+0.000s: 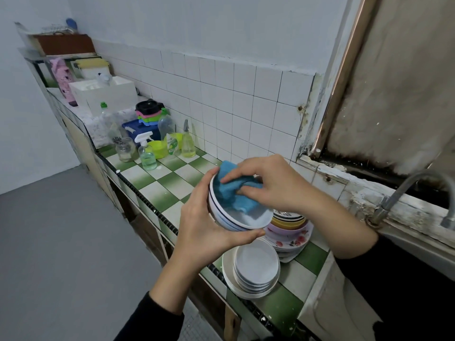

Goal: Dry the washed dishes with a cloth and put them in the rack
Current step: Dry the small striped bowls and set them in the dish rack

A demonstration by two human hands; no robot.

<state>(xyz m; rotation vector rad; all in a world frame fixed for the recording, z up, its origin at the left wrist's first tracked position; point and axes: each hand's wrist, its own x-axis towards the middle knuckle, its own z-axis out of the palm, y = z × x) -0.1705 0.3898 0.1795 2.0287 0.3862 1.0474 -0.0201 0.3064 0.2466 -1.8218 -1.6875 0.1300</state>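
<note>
— Where is the bowl?

— The white bowl (256, 219) with dark rings round its rim is up in the air above the green-and-white tiled worktop (172, 183), tilted so that its mouth faces up and to the right. The left hand (204, 232) carries it from outside and below: its grip is wrapped round the bowl, with the thumb on the near rim and the fingertips over the far rim.

— And the cloth?

— The blue cloth (234, 193) is bunched up inside the bowl, with one corner poking over the far rim. The right hand (273, 185) reaches in from above. Its grip is narrow, with the fingers curled on the cloth and pressing it against the inner wall.

— What lies underneath?

— Right below the bowl is a stack of white dishes (256, 267) at the front edge of the worktop, small ones nested on a wider plate. Just behind it is a pile of coloured bowls (288, 225), yellow and lilac, sitting on flowered plates (295, 242).

— Anything else nearby?

— A curved metal tap (403, 190) on the right. Further along the worktop to the left are a spray bottle (147, 153) of pale green liquid and a glass jar (125, 150), well apart from the hands.
</note>
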